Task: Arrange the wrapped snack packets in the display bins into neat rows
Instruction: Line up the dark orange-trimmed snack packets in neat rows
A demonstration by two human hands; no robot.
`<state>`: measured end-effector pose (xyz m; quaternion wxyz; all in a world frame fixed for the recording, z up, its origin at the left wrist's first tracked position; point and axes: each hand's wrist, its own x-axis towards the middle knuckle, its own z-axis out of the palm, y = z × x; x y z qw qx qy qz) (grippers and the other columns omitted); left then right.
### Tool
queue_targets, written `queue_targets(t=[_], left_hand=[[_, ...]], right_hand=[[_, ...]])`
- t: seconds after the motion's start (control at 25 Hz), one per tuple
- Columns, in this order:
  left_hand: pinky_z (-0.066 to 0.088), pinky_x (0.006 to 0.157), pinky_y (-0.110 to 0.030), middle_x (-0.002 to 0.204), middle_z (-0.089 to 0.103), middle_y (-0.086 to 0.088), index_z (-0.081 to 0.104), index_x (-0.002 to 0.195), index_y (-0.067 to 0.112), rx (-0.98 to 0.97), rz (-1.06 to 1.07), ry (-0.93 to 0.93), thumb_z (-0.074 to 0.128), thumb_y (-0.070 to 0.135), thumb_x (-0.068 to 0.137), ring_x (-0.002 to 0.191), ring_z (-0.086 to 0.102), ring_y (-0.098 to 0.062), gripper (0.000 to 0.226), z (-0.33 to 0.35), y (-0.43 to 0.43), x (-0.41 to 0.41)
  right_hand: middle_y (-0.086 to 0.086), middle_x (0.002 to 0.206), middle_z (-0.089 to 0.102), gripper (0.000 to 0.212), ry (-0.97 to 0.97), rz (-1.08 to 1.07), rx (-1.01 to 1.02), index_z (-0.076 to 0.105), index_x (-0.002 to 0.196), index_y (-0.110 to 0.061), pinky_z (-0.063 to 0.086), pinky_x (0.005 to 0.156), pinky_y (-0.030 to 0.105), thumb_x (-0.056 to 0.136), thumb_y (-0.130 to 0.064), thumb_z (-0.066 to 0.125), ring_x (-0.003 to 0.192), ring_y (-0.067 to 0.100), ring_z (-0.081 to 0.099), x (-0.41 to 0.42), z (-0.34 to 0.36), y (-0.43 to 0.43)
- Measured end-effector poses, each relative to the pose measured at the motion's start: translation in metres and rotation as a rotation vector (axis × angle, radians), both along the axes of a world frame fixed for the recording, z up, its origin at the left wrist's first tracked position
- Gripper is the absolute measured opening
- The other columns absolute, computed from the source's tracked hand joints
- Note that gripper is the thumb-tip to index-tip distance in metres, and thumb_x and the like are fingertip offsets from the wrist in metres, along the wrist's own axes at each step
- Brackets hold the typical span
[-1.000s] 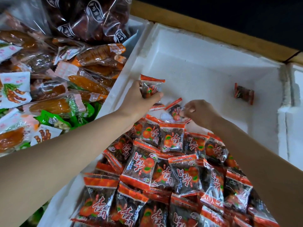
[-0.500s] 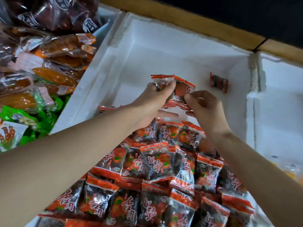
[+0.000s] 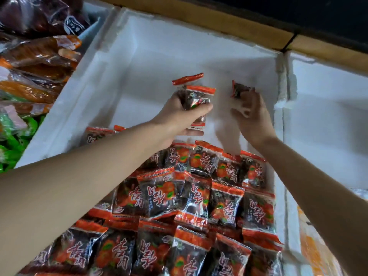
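Right hand (image 3: 253,114) now reaches the stray packet (image 3: 239,90) by the foam bin (image 3: 123,62) back wall, fingertips pinching it; left hand (image 3: 177,116) fingers clamp stacked packets (image 3: 196,96).

We look down at a wooden ledge (image 3: 229,26) running along the top, a seam dividing its boards. Beyond it we see only darkness (image 3: 298,8). Soft, even light falls from above onto everything below.

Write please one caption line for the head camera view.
Left hand holds snack packets while right hand grasps a stray packet in the white foam bin.
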<state>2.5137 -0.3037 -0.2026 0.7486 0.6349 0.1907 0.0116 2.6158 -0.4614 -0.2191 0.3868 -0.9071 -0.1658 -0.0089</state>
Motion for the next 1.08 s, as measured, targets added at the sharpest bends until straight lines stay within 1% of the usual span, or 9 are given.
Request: queue_targets(t=[0.08,0.2,0.36,0.44,0.56,0.68,0.8,0.96,1.08], left_hand=[[0.06,0.069,-0.034,0.114,0.065,-0.002,0.053,0.124,0.02,0.021,-0.024,0.002,0.071,0.022,0.084,0.098,0.067,-0.018,0.044,0.0,0.006,0.002],[0.06,0.07,-0.035,0.114,0.066,-0.003,0.052,0.125,0.02,0.028,-0.03,0.009,0.072,0.02,0.084,0.096,0.068,-0.018,0.045,-0.002,0.011,0.003],[0.06,0.071,-0.036,0.115,0.064,-0.004,0.051,0.125,0.019,0.009,-0.012,0.01,0.073,0.019,0.083,0.097,0.067,-0.019,0.047,-0.003,0.02,0.002],[0.06,0.069,-0.035,0.115,0.063,-0.005,0.05,0.125,0.017,0.013,0.0,0.004,0.073,0.019,0.082,0.096,0.067,-0.019,0.049,-0.001,0.026,0.002],[0.06,0.066,-0.032,0.114,0.063,-0.004,0.051,0.124,0.016,0.013,0.019,0.0,0.073,0.018,0.083,0.096,0.066,-0.018,0.047,0.003,0.031,0.0],[0.06,0.065,-0.031,0.116,0.062,0.0,0.05,0.124,0.019,0.029,0.032,0.001,0.074,0.019,0.081,0.099,0.065,-0.017,0.049,0.009,0.037,-0.006],[0.06,0.07,-0.035,0.118,0.062,0.002,0.05,0.124,0.023,0.039,0.031,-0.002,0.075,0.019,0.08,0.103,0.064,-0.017,0.051,0.018,0.044,-0.019],[0.06,0.074,-0.038,0.116,0.065,0.005,0.054,0.123,0.027,0.032,0.035,-0.007,0.074,0.016,0.081,0.103,0.064,-0.013,0.048,0.028,0.055,-0.05],[0.06,0.071,-0.035,0.116,0.066,0.005,0.055,0.121,0.028,0.03,0.072,-0.012,0.073,0.013,0.08,0.103,0.065,-0.012,0.048,0.035,0.075,-0.081]], right_hand=[[0.017,0.143,0.035,0.067,0.037,0.013,-0.241,0.028,0.142,-0.006,0.031,0.105,0.031,0.084,-0.004,0.061,0.129,0.032,0.037,0.033,-0.005,0.003],[0.02,0.15,0.02,0.079,0.118,0.037,-0.372,0.017,0.147,-0.014,0.035,0.102,0.039,0.081,0.001,0.059,0.131,0.04,0.034,0.057,-0.012,0.012],[0.011,0.135,0.047,0.05,-0.054,0.159,-0.303,0.048,0.133,-0.02,0.036,0.1,0.035,0.085,-0.013,0.06,0.122,0.034,0.045,0.044,-0.021,0.023],[0.01,0.129,0.05,0.038,-0.052,0.204,-0.275,0.056,0.126,-0.02,0.033,0.1,0.032,0.087,-0.019,0.06,0.12,0.031,0.044,0.035,-0.024,0.032],[0.014,0.13,0.045,0.053,0.005,0.08,-0.325,0.048,0.131,-0.017,0.031,0.101,0.034,0.084,-0.031,0.067,0.123,0.034,0.038,0.032,-0.021,0.045],[0.011,0.123,0.052,0.07,0.187,-0.022,-0.19,0.046,0.131,-0.008,0.039,0.092,0.028,0.073,-0.03,0.079,0.116,0.028,0.049,0.029,-0.015,0.058],[0.008,0.106,0.067,0.051,0.248,-0.032,-0.111,0.064,0.109,-0.007,0.049,0.077,0.027,0.068,-0.03,0.083,0.1,0.023,0.062,0.02,-0.014,0.062],[0.007,0.104,0.065,0.048,0.22,-0.071,0.093,0.059,0.107,-0.01,0.056,0.078,0.034,0.067,-0.022,0.084,0.093,0.023,0.064,-0.004,0.004,0.061],[0.001,0.094,0.066,0.034,0.301,0.041,0.31,0.057,0.101,-0.013,0.058,0.063,0.024,0.075,-0.014,0.078,0.083,0.015,0.068,-0.036,0.026,0.067]])
